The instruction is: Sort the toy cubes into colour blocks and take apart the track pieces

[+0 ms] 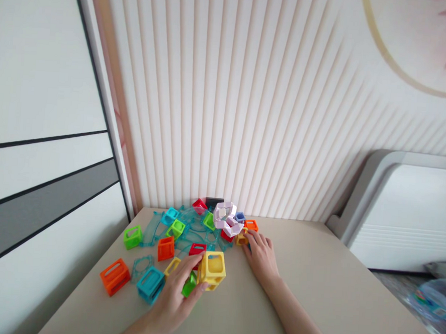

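My left hand (173,300) grips a yellow hollow cube (212,269) near the front of a pile of coloured hollow cubes, its fingers wrapped round the cube's left side above a green cube (189,285). My right hand (261,255) reaches into the pile's right end, its fingertips closed on a small yellow cube (240,237) beside an orange cube (251,224). Just behind it stands a white twisted chain of frames (226,217).
More cubes lie spread to the left on the beige table (313,293): orange (115,276), teal (150,284), green (132,236), red-orange (165,248), over clear teal track pieces (188,233). A ribbed wall rises right behind the pile. A white unit (409,213) stands at the right.
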`<action>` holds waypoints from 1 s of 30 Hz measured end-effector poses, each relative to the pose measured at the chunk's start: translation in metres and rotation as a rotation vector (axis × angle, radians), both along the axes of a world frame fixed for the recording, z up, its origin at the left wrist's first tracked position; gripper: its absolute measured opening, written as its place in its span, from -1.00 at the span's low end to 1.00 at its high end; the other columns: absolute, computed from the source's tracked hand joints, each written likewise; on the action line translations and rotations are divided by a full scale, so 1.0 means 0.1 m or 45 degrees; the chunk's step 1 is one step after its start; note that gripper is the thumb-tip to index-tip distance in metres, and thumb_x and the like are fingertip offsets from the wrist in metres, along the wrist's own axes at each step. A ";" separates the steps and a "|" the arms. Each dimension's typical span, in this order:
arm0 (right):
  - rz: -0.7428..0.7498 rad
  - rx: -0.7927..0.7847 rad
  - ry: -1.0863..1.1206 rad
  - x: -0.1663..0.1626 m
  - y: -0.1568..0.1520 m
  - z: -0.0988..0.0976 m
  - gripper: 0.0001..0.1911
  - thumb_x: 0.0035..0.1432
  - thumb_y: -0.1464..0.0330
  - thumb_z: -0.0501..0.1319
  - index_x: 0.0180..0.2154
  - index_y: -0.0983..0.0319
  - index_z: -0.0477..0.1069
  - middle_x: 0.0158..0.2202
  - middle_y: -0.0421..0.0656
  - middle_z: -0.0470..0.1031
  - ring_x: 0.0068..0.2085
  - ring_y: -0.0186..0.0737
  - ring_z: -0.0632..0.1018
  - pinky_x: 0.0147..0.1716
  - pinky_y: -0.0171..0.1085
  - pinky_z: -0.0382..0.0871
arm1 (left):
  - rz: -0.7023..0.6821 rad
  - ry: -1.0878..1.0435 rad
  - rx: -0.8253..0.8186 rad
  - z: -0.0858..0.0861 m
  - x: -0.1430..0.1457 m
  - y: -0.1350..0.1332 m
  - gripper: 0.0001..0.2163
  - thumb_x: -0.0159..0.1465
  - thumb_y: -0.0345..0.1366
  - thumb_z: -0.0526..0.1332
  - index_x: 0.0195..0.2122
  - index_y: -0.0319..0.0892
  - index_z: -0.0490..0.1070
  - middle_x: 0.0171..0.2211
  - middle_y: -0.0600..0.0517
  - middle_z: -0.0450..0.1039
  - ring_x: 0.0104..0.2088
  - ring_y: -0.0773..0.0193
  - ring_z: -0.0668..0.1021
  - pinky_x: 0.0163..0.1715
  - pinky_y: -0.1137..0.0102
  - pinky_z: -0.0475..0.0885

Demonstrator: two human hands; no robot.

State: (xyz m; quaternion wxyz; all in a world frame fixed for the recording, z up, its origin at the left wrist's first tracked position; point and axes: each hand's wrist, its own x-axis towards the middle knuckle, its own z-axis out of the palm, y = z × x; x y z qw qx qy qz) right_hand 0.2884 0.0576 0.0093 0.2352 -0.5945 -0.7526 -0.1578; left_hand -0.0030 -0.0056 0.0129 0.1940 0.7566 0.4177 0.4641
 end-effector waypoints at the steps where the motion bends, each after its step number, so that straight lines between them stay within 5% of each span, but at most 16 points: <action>1: -0.003 0.007 0.006 0.00 0.00 0.01 -0.77 0.31 0.42 0.15 -0.03 0.15 0.47 0.04 -0.04 0.57 -0.02 -0.01 0.54 -0.10 -0.11 0.30 | -0.001 0.011 -0.004 -0.01 0.00 0.00 -0.57 0.32 -0.11 0.26 0.18 -0.11 0.40 0.10 -0.20 0.53 0.05 -0.02 0.60 0.04 0.17 0.55; 11: -0.016 0.068 0.014 0.02 0.01 0.03 -0.86 0.35 0.41 0.13 -0.15 0.16 0.45 -0.03 -0.08 0.63 -0.15 -0.08 0.57 -0.18 -0.15 0.19 | -0.011 0.042 0.041 -0.02 0.00 0.00 -0.58 0.34 -0.11 0.23 0.19 -0.10 0.39 0.09 -0.18 0.54 0.06 0.00 0.59 0.06 0.18 0.54; 21: 0.051 0.089 0.015 0.05 0.05 -0.03 -0.81 0.32 0.53 0.06 -0.17 0.19 0.38 -0.11 -0.05 0.66 -0.11 -0.13 0.61 0.11 -0.10 0.09 | -0.027 0.020 0.069 0.04 0.01 -0.01 -0.61 0.34 -0.13 0.23 0.17 -0.09 0.40 0.08 -0.17 0.55 0.04 0.03 0.61 0.03 0.21 0.56; 30: 0.108 0.038 0.010 0.06 0.04 -0.03 -0.54 0.15 0.66 -0.03 -0.02 0.18 0.35 -0.05 -0.01 0.64 0.08 -0.09 0.56 0.28 0.08 -0.03 | -0.058 0.013 0.053 0.05 0.00 -0.02 -0.60 0.35 -0.15 0.23 0.20 -0.08 0.37 0.10 -0.17 0.53 0.03 0.04 0.61 0.00 0.24 0.57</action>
